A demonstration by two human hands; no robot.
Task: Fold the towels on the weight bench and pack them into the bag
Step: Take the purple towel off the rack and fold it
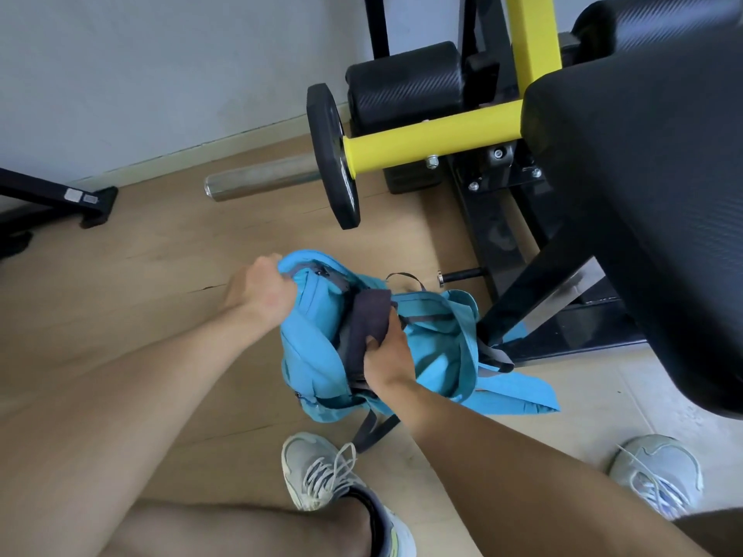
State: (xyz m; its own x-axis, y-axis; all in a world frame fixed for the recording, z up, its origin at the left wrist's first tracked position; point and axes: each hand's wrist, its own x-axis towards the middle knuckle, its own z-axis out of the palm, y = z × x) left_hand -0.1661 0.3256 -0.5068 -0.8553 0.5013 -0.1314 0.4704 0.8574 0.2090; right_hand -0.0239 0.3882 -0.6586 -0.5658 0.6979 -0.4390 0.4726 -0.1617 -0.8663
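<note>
Towel [368, 327], dark grey and folded, is pinched in the right hand [388, 361] and sits half inside the blue backpack [438, 347] on the floor. Left hand [263, 289] grips the backpack's rim, holding it open. Both look soft and light; beyond stands the weight bench [643, 195].

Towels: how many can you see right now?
1. A dark towel sits in the mouth of the blue bag, gripped by the right hand; the left hand holds the bag's rim. Others may be hidden inside.
</note>
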